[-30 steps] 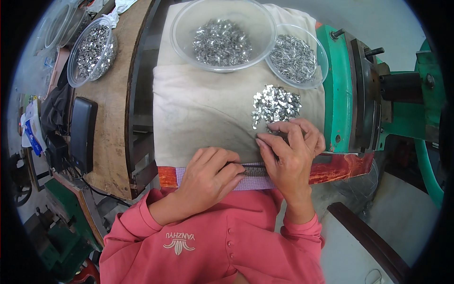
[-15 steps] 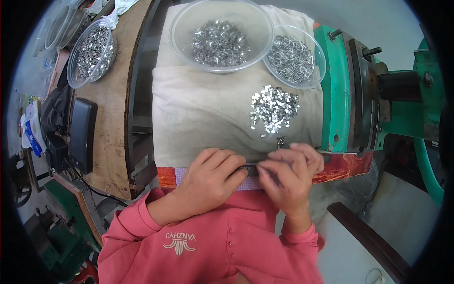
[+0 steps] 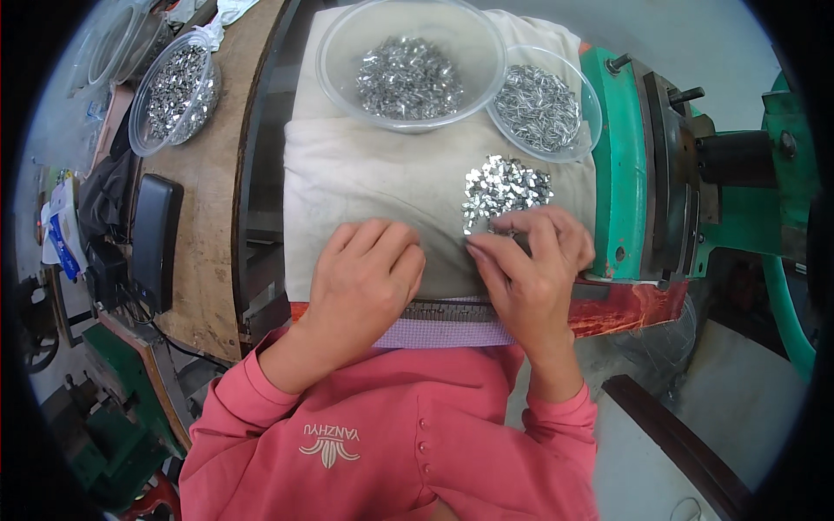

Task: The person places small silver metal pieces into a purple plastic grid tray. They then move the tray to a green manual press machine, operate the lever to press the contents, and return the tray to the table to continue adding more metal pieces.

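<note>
My left hand (image 3: 365, 273) is over the front of the pale cloth, its fingers curled inward and pressed together. Whatever it may hold is hidden. My right hand (image 3: 543, 269) is at the near edge of a loose pile of small shiny metal pieces (image 3: 506, 185), thumb and forefinger apart. A few pieces show by its fingertips. Between my wrists, along the cloth's front edge, lies a long dark strip with fine, evenly spaced notches (image 3: 452, 311). Neither hand touches the strip.
Behind the pile stand a large clear bowl of metal pieces (image 3: 495, 52) and a shallower bowl of thin metal pins (image 3: 540, 108). A green machine (image 3: 618, 174) borders the right side. On the wooden bench (image 3: 204, 234) at left are another bowl (image 3: 143, 143) and a black box (image 3: 156, 243).
Both hands have come away from the front edge, where they were close together. My left hand moved left and back, my right hand up to the pile. The notched strip is now uncovered.
</note>
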